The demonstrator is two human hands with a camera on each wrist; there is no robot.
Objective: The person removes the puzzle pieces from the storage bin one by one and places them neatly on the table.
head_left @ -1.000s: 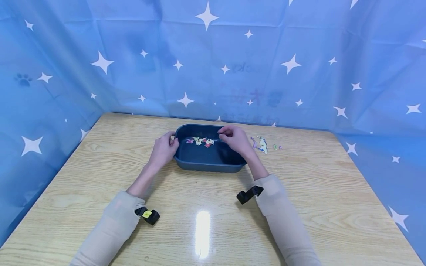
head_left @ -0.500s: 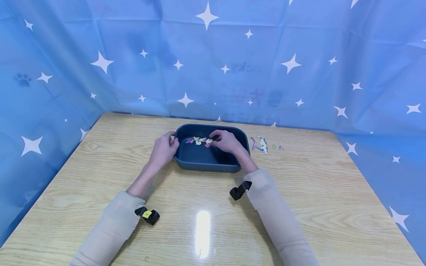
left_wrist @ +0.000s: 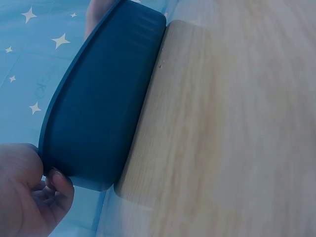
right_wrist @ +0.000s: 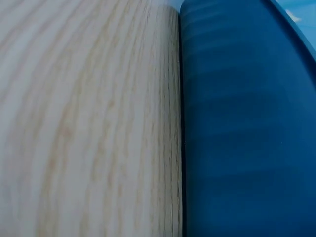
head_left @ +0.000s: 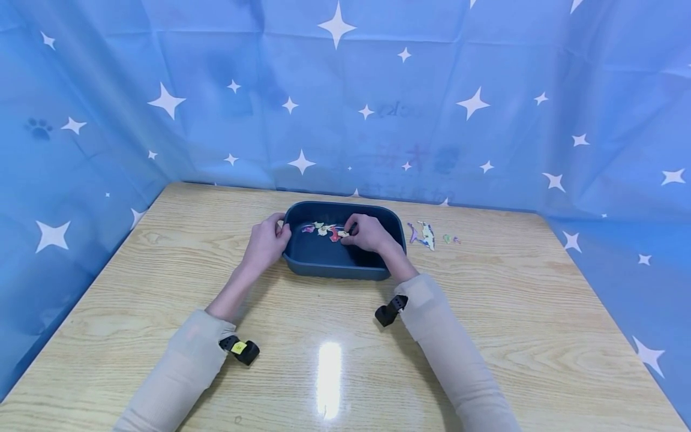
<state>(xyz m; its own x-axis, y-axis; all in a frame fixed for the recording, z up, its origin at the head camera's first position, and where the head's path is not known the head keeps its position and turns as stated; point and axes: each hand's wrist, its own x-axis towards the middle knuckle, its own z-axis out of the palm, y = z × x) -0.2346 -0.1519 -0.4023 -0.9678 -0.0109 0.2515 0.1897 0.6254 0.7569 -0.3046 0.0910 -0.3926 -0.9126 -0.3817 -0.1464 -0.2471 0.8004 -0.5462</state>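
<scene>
Head view: left hand (head_left: 266,238) grips the left end of a dark blue tub (head_left: 335,272), fingers bent over its rim; left wrist view shows the same hold from the side. Right hand (head_left: 369,233) reaches inside the tub, narrow, thumb and fingertips pinching the edge of a pale piece (head_left: 343,233).

Just left of that piece, and close against it, lies a red piece (head_left: 334,234). Further left along the tub floor: a cream piece (head_left: 323,230), then a purple piece (head_left: 308,229). Exact outlines too small to read.

Tub stands upright on a wood-grain surface (head_left: 318,318); right wrist view shows its wall meeting the grain. Outside, near the tub's right end: a purple strip (head_left: 412,232) and a larger cream-and-blue piece (head_left: 427,235). Beyond these, a green bit (head_left: 447,238) and a small purple bit (head_left: 457,240).

Black camera on each wrist, beige sleeves behind. Glare streak on the near part of the surface. Blue cloth (head_left: 367,138) with white stars hangs at the back.
</scene>
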